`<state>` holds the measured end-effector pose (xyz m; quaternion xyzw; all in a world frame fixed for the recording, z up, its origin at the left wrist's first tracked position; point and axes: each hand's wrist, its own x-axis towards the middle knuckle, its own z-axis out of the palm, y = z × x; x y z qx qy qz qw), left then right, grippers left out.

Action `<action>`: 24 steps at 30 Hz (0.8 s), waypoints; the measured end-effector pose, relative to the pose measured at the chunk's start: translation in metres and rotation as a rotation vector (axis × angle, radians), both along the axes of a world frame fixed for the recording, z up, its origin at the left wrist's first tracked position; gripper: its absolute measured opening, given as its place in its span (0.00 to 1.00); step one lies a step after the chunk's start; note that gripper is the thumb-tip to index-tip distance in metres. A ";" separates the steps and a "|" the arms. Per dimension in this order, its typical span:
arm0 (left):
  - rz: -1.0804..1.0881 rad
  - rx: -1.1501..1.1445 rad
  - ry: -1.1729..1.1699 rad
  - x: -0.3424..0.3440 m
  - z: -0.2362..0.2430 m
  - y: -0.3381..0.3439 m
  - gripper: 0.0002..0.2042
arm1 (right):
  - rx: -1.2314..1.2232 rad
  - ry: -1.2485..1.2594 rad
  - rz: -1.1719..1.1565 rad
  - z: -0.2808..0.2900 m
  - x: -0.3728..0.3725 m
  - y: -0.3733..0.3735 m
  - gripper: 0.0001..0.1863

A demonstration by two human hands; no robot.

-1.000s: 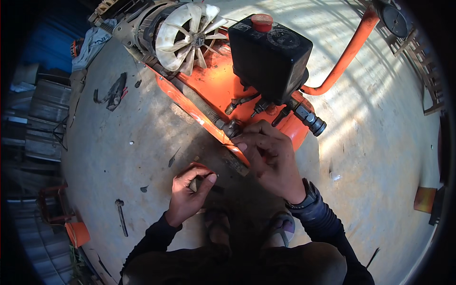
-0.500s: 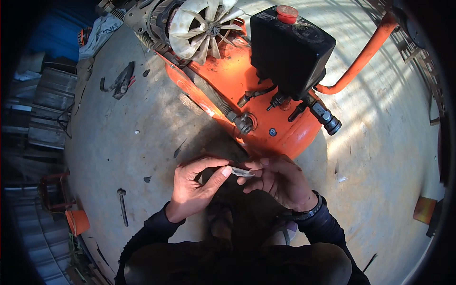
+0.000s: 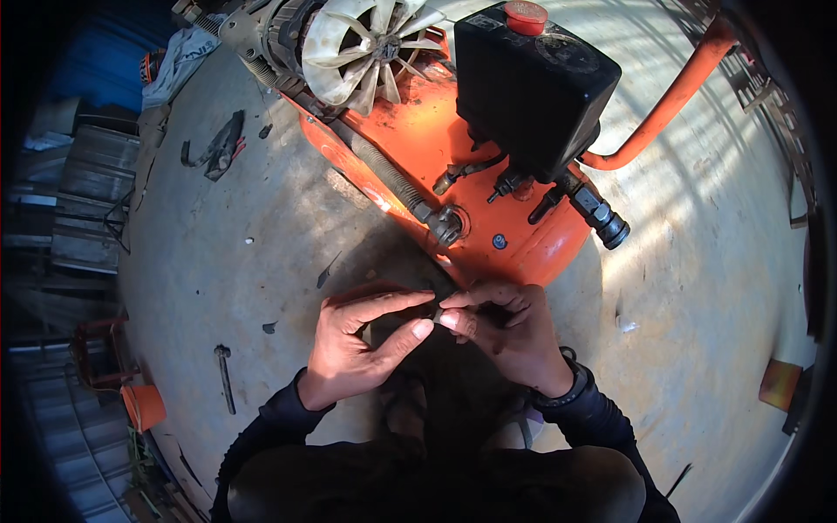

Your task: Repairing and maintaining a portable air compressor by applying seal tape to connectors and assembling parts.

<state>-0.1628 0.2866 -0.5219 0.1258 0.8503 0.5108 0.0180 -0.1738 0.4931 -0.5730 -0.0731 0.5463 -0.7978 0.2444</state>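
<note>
My left hand (image 3: 353,349) is raised over the floor, its thumb and forefinger parted and their tips close to my right fingertips. My right hand (image 3: 514,336) is closed in a pinch; a tiny edge of a small pale piece shows at its fingertips, the rest hidden. Just beyond both hands lies the orange tank (image 3: 514,261) of an air compressor. On it stand a black pressure switch box (image 3: 536,91) with a red knob (image 3: 526,17), a ribbed hose (image 3: 379,166) and a dark coupling (image 3: 602,218).
A white fan (image 3: 375,48) sits on the motor at the far end. To the left on the concrete floor lie a long bolt-like tool (image 3: 226,379) and a dark tool with red parts (image 3: 222,148). An orange bucket (image 3: 144,407) stands at the left edge.
The translucent piece between my hands has slipped mostly out of sight. My right fingers have closed into a pinch, and my left thumb and forefinger have parted from it.
</note>
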 end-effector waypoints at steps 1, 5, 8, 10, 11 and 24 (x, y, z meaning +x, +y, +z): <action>-0.005 -0.003 0.006 0.000 0.000 0.000 0.07 | 0.081 0.127 -0.082 0.001 0.001 -0.001 0.08; 0.018 -0.022 -0.018 0.001 -0.001 -0.001 0.08 | 0.128 0.185 -0.056 0.010 -0.001 -0.001 0.08; 0.025 -0.062 0.004 -0.001 -0.003 -0.002 0.08 | 0.151 0.232 -0.057 0.010 -0.005 -0.002 0.08; 0.021 -0.133 0.074 -0.002 -0.007 -0.003 0.10 | 0.157 0.256 -0.054 0.009 -0.013 -0.004 0.08; 0.020 -0.132 0.075 -0.002 -0.008 -0.003 0.10 | 0.307 0.397 -0.202 0.011 -0.020 -0.003 0.09; 0.043 -0.032 -0.077 0.002 -0.017 -0.004 0.17 | 0.792 0.984 -0.565 -0.007 -0.063 -0.016 0.12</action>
